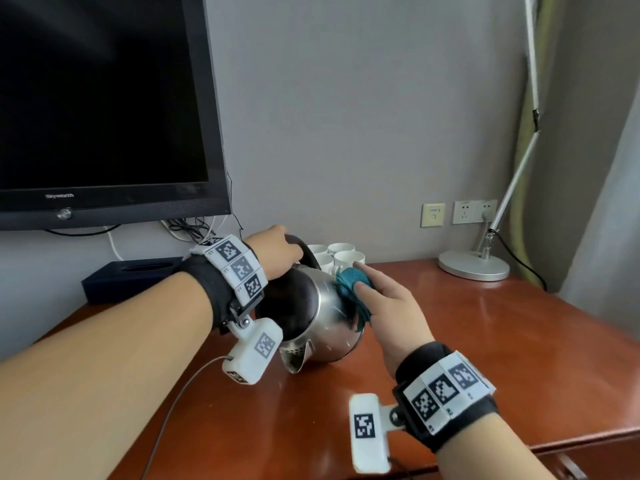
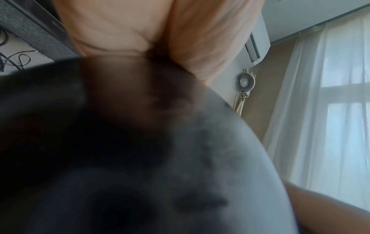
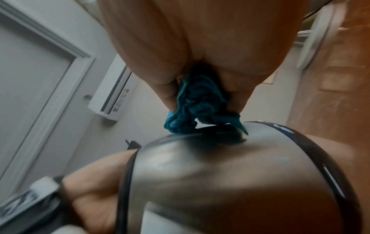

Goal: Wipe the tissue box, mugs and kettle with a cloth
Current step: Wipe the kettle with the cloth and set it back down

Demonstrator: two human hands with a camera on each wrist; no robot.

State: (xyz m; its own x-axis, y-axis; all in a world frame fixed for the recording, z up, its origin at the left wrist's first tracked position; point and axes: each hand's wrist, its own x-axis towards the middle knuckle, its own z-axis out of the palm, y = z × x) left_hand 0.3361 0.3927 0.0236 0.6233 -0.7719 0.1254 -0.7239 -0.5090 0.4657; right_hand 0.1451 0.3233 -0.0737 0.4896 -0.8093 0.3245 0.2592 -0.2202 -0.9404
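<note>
1. Our left hand (image 1: 277, 252) curls round the dark arched handle of the shiny round stainless-steel kettle (image 1: 323, 320) and holds it tipped over, so the spout points down toward us and the base faces away.
2. The left wrist view is mostly filled by the kettle's blurred body (image 2: 140, 158), with our palm pressed against it at the top.
3. Our right hand (image 1: 388, 306) grips the crumpled teal cloth (image 1: 349, 285) between thumb and fingers and presses it against the kettle's rounded side, just right of our left hand.
4. In the right wrist view the cloth (image 3: 200, 102) bunches out between thumb and fingers (image 3: 168, 88) and touches the steel wall (image 3: 200, 174) below it; part of our left hand (image 3: 96, 190) shows at the lower left, on the handle.
5. The kettle hangs tilted above the glossy reddish-brown wooden counter (image 1: 485, 341), between our two hands; we cannot tell whether its spout touches the wood.
6. The cluster of four white ceramic mugs (image 1: 346, 258) stands just beyond our right hand, close to the wall.
7. The dark navy rectangular tissue box (image 1: 135, 277) lies beyond our left forearm, near the wall.
8. The black flat-screen television (image 1: 104, 109) hangs above our left hand.
9. The round white base of a silver desk lamp (image 1: 473, 266) sits well to the right of our right hand, below the wall sockets (image 1: 474, 211).
</note>
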